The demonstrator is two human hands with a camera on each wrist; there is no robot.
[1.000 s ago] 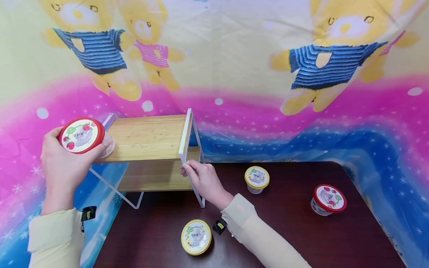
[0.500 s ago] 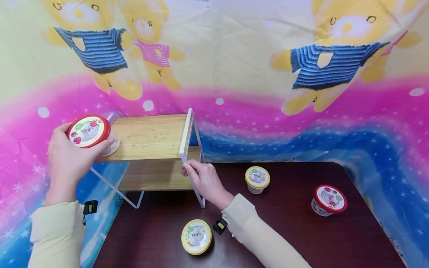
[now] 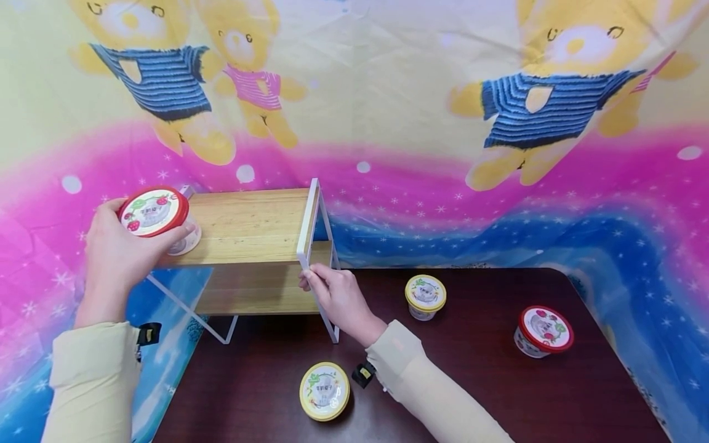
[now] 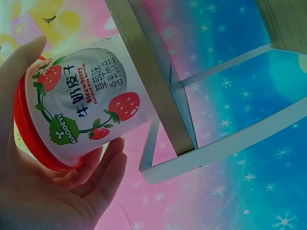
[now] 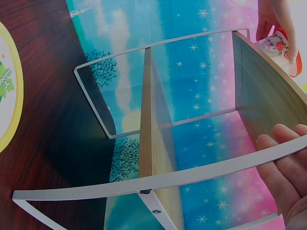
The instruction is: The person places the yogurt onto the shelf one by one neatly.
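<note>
My left hand [image 3: 113, 249] holds a cup with a red lid [image 3: 154, 212] upright at the left end of the upper board of a small two-tier shelf [image 3: 249, 227]. Strawberries and "Strawberry Flavored Milk Beverage" are printed on this milk cup [image 4: 91, 96] in the left wrist view, and its base is right at the board [image 4: 148, 72]. Thumb and fingers wrap the lid end. My right hand [image 3: 340, 298] grips the shelf's white metal frame [image 3: 307, 231] at the front right corner; in the right wrist view, curled fingers [image 5: 283, 167] show behind the white bar.
On the dark wooden table [image 3: 443, 381] stand a yellow-lidded cup [image 3: 424, 295] right of the shelf, another yellow-lidded cup [image 3: 324, 391] in front, and a red-lidded cup [image 3: 543, 330] at the far right. A bear-printed cloth [image 3: 388, 111] hangs behind.
My left hand has carried the red-lidded milk cup a little to the right, farther over the upper board. The right hand stays on the frame.
</note>
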